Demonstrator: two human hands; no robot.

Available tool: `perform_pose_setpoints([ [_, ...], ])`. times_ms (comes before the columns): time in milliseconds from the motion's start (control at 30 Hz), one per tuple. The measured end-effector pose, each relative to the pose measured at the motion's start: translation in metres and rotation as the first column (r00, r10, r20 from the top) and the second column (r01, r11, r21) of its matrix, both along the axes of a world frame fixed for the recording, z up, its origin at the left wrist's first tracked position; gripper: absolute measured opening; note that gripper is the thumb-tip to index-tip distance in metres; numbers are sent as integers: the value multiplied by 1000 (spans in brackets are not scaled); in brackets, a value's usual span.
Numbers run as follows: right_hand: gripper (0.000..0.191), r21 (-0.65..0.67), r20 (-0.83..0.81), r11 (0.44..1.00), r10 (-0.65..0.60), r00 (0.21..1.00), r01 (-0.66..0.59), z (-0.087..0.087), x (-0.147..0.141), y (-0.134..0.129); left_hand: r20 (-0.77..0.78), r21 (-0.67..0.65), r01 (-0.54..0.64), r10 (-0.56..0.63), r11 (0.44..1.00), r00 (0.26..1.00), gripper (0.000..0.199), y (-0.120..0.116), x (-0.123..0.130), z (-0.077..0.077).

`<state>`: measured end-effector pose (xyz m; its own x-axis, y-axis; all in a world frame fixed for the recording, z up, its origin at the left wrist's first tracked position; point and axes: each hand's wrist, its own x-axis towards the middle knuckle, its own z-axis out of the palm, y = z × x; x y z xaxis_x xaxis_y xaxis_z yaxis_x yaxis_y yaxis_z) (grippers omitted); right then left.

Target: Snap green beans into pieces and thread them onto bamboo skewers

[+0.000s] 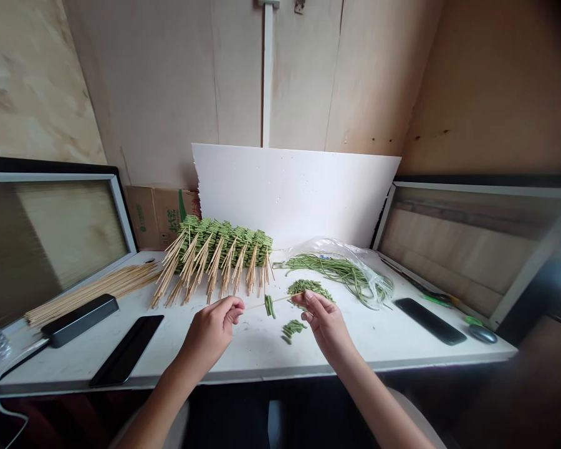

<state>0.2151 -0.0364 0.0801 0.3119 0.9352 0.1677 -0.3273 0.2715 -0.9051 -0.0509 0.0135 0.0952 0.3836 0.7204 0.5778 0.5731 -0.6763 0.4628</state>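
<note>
A thin wooden skewer (284,300) runs between my two hands above the white table. Short cut green bean pieces (270,306) are threaded side by side near its middle. My left hand (217,324) is closed, pinching the skewer's left end. On the other side, my right hand (325,321) grips the right end between thumb and fingers. Under and behind the right hand lies a heap of cut bean pieces (325,290). A smaller pile of bean pieces (290,329) lies nearer, just left of that hand.
Stacked bean skewers (229,240) stand at the back left, sticks toward me. Bare skewers (93,293), a black box (80,319) and a phone (127,350) lie left. Long beans (327,268) in a plastic bag, another dark phone (430,320) and a mouse (482,333) are right.
</note>
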Motion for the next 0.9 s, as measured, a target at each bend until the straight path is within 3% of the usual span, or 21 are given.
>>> perform_pose_setpoints([
  [233, 28, 14, 39, 999, -35, 999, 34, -9, 4, 4, -19, 55, -13, 14, 998, 1000, 20, -3, 0, 2],
  [467, 29, 29, 122, 997, -69, 990, 66, -5, 4, -1, -5, 146, -10, 11, 989, 1000, 20, -5, 2, 4],
  [700, 33, 51, 151, 995, -95, 984, 88, -3, -2, -5, 38, 253, 27, -38, 967, 999, 31, -7, 1, 2],
  [900, 30, 53, 178, 996, -77, 981, 69, -2, -7, -8, 38, 271, 46, -59, 961, 998, 39, -5, 1, 1],
])
